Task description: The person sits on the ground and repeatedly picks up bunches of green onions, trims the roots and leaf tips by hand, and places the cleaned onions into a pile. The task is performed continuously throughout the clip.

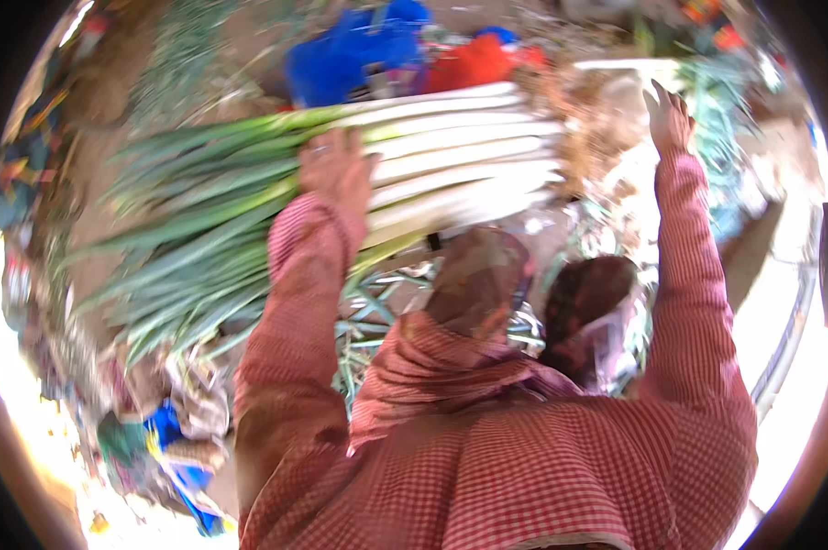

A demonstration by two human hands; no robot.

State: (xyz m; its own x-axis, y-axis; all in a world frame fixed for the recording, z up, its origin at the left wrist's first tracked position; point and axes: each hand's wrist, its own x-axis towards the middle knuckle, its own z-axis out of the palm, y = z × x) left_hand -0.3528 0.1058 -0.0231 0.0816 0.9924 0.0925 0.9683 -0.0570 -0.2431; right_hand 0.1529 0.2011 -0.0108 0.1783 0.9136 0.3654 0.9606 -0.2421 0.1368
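Note:
A broad row of long green onions (455,151) lies in front of me, green leaves to the left and white stems to the right. On top of it rests my left hand (338,165), palm down across the place where green turns white. At the upper right my right hand (672,120) is stretched out with its fingers apart, and nothing shows in it. Just beyond its fingertips is another green onion (624,64), its white stem pointing left. Brown roots (572,127) fringe the stem ends. Blur hides fine detail.
Blue plastic (352,58) and red plastic (472,65) lie behind the row. Loose green leaves (720,137) are heaped at the right. My shoes (479,275) stand close to the row's near side, among scattered leaves. More blue plastic (194,481) lies at the lower left.

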